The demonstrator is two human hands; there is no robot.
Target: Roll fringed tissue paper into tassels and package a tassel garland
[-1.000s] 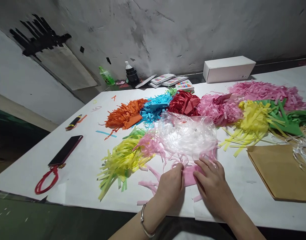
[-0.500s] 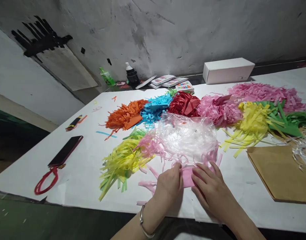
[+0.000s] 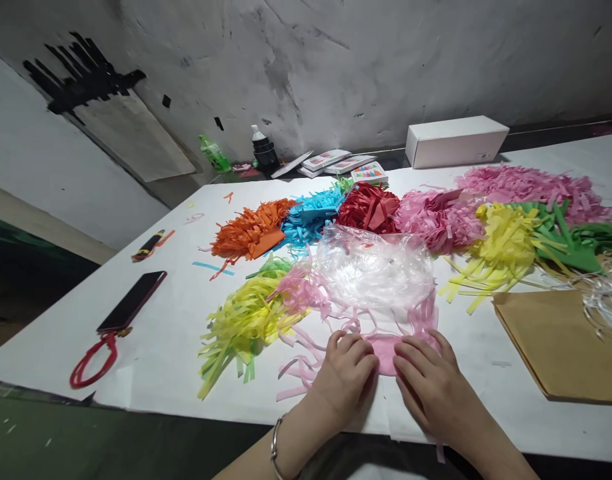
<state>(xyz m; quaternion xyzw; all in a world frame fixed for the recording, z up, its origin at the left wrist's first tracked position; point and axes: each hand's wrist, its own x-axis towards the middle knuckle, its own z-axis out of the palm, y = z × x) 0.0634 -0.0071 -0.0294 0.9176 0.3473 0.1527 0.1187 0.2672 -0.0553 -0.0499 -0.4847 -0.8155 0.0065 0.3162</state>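
A pink fringed tissue paper (image 3: 385, 353) lies near the table's front edge, its strips spreading left and up. On its left part rests my left hand (image 3: 350, 373), fingers curled onto the paper, a silver bangle on the wrist. My right hand (image 3: 426, 373) presses on its right part with the fingers bent and close together. Flat pink paper shows between the two hands. Just beyond them sits a clear crinkled plastic bag (image 3: 379, 270). Left of the bag are yellow fringed paper (image 3: 243, 313) and looser pink strips (image 3: 303, 290).
Orange (image 3: 251, 230), blue (image 3: 311, 217), red (image 3: 369, 208) and pink bunches (image 3: 441, 220) line the back. Yellow (image 3: 509, 243) and green ones (image 3: 569, 233) are right, beyond brown paper (image 3: 561, 347). A phone (image 3: 132, 301) lies left; a white box (image 3: 456, 142) stands behind.
My left hand has spread over the paper, its fingers showing more. My right hand has shifted slightly right. The pink strips at the left and right have moved a little.
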